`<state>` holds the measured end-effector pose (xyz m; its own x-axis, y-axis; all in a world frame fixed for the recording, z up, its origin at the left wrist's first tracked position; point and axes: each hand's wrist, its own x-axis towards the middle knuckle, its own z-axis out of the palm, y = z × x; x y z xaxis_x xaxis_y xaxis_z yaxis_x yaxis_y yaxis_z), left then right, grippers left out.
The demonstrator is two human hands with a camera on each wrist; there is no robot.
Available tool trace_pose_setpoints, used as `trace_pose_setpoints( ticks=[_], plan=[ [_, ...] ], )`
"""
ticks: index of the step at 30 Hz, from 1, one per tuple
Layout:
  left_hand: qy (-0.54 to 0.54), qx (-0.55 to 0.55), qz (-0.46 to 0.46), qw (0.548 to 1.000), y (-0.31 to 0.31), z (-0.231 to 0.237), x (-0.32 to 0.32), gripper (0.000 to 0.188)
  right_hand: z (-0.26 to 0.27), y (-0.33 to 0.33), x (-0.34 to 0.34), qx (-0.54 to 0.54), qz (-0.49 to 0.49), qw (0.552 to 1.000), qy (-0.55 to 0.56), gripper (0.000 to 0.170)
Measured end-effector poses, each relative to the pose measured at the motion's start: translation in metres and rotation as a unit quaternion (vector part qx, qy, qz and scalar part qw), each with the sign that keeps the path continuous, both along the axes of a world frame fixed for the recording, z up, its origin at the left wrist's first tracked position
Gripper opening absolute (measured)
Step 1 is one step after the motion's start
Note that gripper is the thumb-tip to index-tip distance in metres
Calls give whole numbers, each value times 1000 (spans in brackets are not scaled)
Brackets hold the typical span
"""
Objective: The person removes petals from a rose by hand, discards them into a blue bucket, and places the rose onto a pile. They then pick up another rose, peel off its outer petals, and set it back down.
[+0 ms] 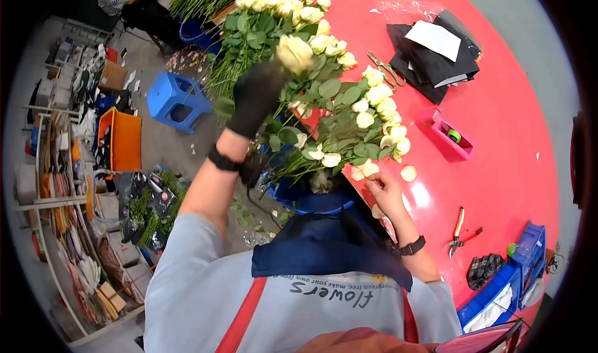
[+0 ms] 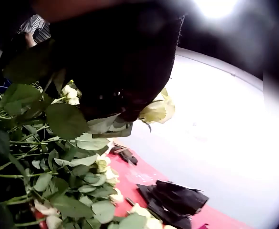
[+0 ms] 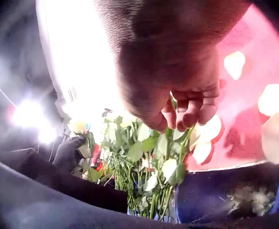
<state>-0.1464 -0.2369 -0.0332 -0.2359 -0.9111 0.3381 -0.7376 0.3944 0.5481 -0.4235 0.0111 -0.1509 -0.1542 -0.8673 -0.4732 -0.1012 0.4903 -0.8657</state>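
A black-gloved left hand [image 1: 256, 97] grips a pale yellow rose [image 1: 294, 54] just under its bloom, raised over the heap of cut roses. In the left wrist view the dark glove [image 2: 120, 62] covers much of the picture, with the rose bloom [image 2: 159, 109] sticking out beyond it. The bare right hand [image 1: 387, 196] is low at the table edge beside loose petals [image 1: 364, 170], its fingers loosely bent. From the right wrist those fingers [image 3: 189, 107] hang above stems and petals; a small green-white bit shows between them, and whether it is held is unclear.
White roses [image 1: 383, 104] lie in rows on the red table [image 1: 511, 166]. Black wrapping [image 1: 430, 60], a pink tape dispenser [image 1: 445, 135], pruning shears [image 1: 458, 231] and blue baskets [image 1: 520, 272] are farther right. A blue stool [image 1: 177, 100] stands on the floor at left.
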Motion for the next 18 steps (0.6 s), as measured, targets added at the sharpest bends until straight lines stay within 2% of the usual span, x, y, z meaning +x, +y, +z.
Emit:
trace_pose_setpoints(
  ticks=[1,4,6,8,9,12,14,16,18],
  plan=[
    [-26,-41,12,999,-28,-10,-6,39,-4,1,-10,11,4,1000,28,15],
    [-67,-48,101,991,-100,-25,-24,38,-25,4,-31,27,-38,999,-8,17],
    [-158,-100,80,979,-143,-49,-28,42,-32,4,-42,19,-36,998,-39,22],
    [-254,-8,122,959,-168,-79,-32,55,-40,1,-49,85,-40,993,-66,29],
    [-269,95,116,951,-162,-75,-44,66,-38,-2,-50,118,-70,984,-110,31],
    [-255,180,121,942,-161,-89,-51,74,-37,-13,-50,176,-150,947,-224,34],
    [-231,116,97,961,-171,-101,-36,69,-48,-17,-47,181,-201,922,-276,33],
    [-244,87,67,963,-174,-92,-25,64,-43,-28,-45,178,-224,902,-323,22],
    [-166,75,36,983,-164,-73,-20,54,-61,-32,-36,152,-256,869,-395,17]
  ],
)
